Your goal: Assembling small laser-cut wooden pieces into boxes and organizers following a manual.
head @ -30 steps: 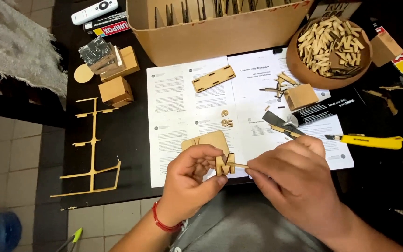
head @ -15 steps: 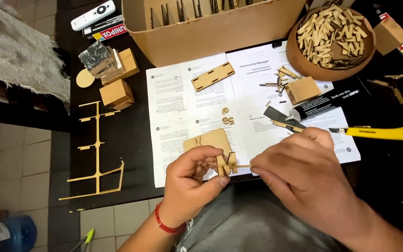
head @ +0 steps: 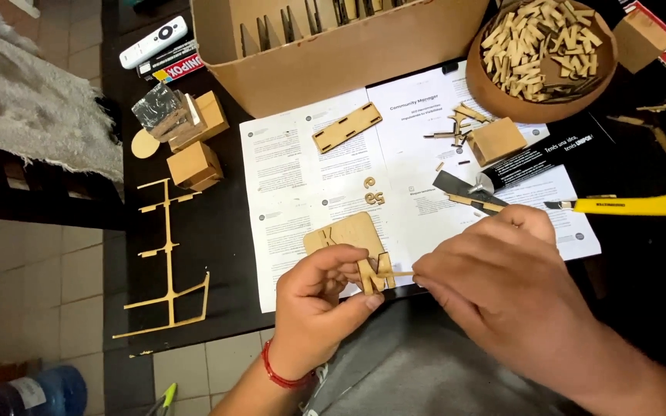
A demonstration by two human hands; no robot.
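Two hands meet over the near edge of the printed paper sheets (head: 302, 192). The left hand (head: 321, 308) pinches a small notched wooden piece (head: 371, 271) between thumb and fingers. The right hand (head: 502, 281), fingers curled closed, grips a thin wooden strip (head: 402, 273) touching that piece. A rounded wooden panel (head: 344, 233) lies on the sheets just beyond; a yellow utility knife (head: 626, 205) lies at their right edge.
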